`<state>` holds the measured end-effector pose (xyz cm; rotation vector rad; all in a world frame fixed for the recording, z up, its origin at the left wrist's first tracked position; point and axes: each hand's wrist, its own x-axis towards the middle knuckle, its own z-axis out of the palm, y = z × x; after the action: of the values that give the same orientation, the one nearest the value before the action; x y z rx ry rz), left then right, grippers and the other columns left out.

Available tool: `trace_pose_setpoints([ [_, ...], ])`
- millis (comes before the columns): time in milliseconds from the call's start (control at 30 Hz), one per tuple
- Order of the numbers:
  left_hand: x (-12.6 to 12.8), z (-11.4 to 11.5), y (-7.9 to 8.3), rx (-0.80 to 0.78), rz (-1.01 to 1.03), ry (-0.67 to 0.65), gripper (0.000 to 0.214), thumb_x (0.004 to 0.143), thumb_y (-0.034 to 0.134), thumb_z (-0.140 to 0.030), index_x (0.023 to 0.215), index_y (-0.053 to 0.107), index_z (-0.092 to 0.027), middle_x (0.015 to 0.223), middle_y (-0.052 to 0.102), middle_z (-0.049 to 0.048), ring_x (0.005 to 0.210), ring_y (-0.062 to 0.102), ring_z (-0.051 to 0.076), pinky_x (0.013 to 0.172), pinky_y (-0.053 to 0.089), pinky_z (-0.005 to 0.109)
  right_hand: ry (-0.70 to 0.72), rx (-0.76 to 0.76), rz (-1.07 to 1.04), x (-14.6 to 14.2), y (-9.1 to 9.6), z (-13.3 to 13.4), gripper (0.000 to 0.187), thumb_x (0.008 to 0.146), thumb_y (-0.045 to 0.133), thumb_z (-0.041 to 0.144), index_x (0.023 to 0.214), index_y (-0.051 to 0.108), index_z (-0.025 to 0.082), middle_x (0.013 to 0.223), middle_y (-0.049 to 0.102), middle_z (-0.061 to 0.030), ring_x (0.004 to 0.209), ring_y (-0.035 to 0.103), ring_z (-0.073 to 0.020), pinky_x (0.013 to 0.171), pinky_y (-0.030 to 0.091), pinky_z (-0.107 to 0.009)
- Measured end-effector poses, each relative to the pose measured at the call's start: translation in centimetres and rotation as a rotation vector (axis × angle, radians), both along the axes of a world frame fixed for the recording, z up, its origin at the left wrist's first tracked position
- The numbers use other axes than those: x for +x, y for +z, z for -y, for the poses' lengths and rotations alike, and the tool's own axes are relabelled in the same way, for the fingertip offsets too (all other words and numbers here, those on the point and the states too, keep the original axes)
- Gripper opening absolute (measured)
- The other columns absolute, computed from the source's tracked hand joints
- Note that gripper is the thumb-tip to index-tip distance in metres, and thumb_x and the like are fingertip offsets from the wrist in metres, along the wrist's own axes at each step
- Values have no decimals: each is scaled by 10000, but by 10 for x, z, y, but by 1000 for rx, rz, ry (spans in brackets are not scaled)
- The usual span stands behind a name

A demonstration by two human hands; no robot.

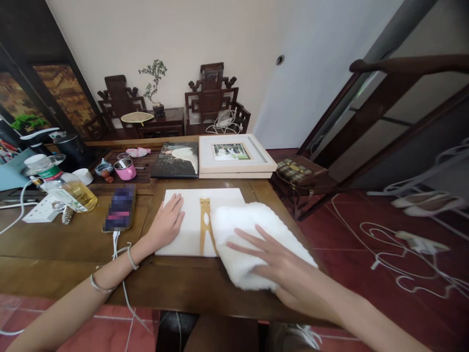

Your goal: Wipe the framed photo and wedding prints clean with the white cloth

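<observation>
Overlapping white board (186, 220) | cloth (238, 220) under right hand (284, 264) | table edge (283, 208) near

Soft, muted indoor light, with dim corners and wide-lens stretch.
The white cloth (256, 222) is among the brightest spots, its detail partly washed out; the right hand (276, 261) is blurred, the left hand (169, 222) crisper. Shadow fills the space under the table (190, 283), the chair (410, 68) at right looks stretched, and 1 phone (120, 208) has a pixelated screen (coarse squares, unreadable).
</observation>
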<state>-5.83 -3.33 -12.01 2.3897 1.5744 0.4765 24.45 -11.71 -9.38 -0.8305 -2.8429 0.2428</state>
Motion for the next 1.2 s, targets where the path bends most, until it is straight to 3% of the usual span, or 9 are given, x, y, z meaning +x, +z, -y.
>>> trace_pose_setpoints([
  [133, 1, -3, -2, 3, 48, -30, 491, 959, 285, -275, 1408, 367, -94, 1516, 300, 161, 1428, 217, 247, 1164, 153, 486, 2, -34, -30, 9, 1, -1, 638, 481, 409, -21, 994, 671, 253, 1499, 350, 16, 1417, 181, -262, 1140, 153, -589],
  [367, -1, 1, -7, -3, 74, -29, 495, 953, 304, -276, 1410, 358, -95, 1517, 292, 172, 1431, 203, 256, 1164, 167, 488, -165, 7, -102, -1, -4, -85, 608, 568, 422, -34, 1066, 661, 219, 1457, 426, -91, 1390, 258, -288, 1089, 220, -619],
  [500, -2, 3, -11, 0, 108, -35, 496, 954, 279, -257, 1419, 331, -92, 1523, 274, 178, 1438, 174, 259, 1165, 158, 501, -187, 35, -91, -5, -2, -105, 626, 576, 407, -50, 1096, 645, 207, 1427, 464, -115, 1349, 353, -279, 1078, 285, -586],
  [600, -2, 1, -14, 19, 159, 6, 488, 956, 270, -260, 1407, 341, -86, 1510, 297, 185, 1431, 201, 260, 1168, 168, 488, -155, 30, -83, -2, 0, -92, 610, 566, 399, -46, 1066, 652, 197, 1438, 451, -109, 1373, 306, -268, 1105, 228, -592],
  [833, -1, 0, -16, 40, 184, 23, 508, 943, 277, -258, 1386, 346, -19, 1488, 303, 228, 1413, 241, 275, 1169, 193, 452, 31, 26, -55, 12, -4, -16, 484, 558, 394, -31, 883, 669, 198, 1476, 397, -58, 1419, 172, -254, 1129, 127, -619],
  [933, -1, 0, -17, 39, 177, 25, 509, 947, 274, -260, 1401, 330, -38, 1502, 288, 215, 1419, 228, 270, 1165, 198, 460, 53, 14, -34, 14, 0, -7, 476, 557, 392, -38, 863, 664, 204, 1481, 388, -43, 1420, 172, -246, 1135, 141, -602],
  [1033, -2, 0, -18, 35, 155, 13, 514, 952, 273, -262, 1417, 311, -47, 1520, 258, 209, 1429, 202, 270, 1165, 186, 479, 9, -13, -34, 12, 3, -28, 547, 551, 393, -41, 962, 661, 202, 1483, 386, -61, 1418, 178, -235, 1138, 161, -577],
  [1200, -3, -2, -20, 44, 106, -7, 516, 955, 271, -272, 1419, 313, -50, 1525, 253, 200, 1432, 191, 268, 1164, 190, 490, -102, -2, -65, 3, -2, -98, 598, 572, 404, -39, 1069, 642, 194, 1474, 398, -101, 1400, 233, -263, 1119, 166, -599],
])
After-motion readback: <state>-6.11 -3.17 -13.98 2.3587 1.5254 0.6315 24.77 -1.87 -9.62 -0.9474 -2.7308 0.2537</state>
